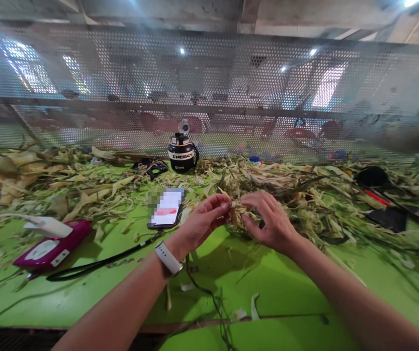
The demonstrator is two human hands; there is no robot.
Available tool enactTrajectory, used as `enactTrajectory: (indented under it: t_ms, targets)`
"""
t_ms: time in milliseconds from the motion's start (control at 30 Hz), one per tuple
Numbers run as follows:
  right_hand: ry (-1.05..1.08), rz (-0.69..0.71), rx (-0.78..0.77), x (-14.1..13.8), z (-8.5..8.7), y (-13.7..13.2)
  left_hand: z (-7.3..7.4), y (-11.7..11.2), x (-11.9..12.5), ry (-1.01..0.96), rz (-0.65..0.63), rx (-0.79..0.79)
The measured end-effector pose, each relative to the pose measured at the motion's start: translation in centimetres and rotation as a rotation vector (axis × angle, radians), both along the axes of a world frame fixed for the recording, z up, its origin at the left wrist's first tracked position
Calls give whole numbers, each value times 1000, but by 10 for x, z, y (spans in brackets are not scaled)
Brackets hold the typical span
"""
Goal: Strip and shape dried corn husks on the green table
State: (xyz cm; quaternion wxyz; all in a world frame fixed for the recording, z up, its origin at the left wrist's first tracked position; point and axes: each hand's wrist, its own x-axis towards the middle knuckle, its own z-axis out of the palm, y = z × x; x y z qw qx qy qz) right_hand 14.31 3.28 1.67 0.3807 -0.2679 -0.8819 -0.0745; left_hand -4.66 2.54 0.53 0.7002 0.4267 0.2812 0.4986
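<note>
My left hand [207, 214], with a pale watch band at the wrist, pinches a small whitish piece of plant stalk [234, 204] between thumb and fingers. From the other side my right hand [270, 219] has its curled fingers on the same piece, with the thumb lower and a little apart. Dry plant strips [237, 219] show between and just beneath the hands. A thin dark stem [204, 290] trails from below my left wrist to the front edge. A phone [166, 208] with a lit screen lies left of my left hand.
A black bottle [182, 155] stands against a perforated metal screen [224, 78]. Heaps of dry husk-like leaves [278, 180] cover the back of the green table [286, 287]. At left lie a purple power bank [54, 246], a white plug [50, 225] and a black strap [96, 265].
</note>
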Motion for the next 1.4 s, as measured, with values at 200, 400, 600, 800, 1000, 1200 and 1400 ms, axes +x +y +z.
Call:
enactTrajectory:
  t_ms: [200,400,600,800,1000,1200,1400]
  targets:
    - [-55,-32,151,-1,-3,-1,-3,1,3,20,34,41]
    - [-107,-68,189,-1,0,-6,-4,0,5,193,59,200]
    - [25,-43,98,-10,-5,-6,-2,-2,6,319,38,257]
    - [287,-80,-326,-18,-9,-5,-1,-1,6,402,2,277]
    - [373,22,-643,-13,-12,5,-4,-1,7,434,-48,287]
    - [435,87,-681,-13,-15,8,0,0,6,429,-60,250]
    - [474,33,-657,-17,-18,6,1,-3,3,490,-97,199]
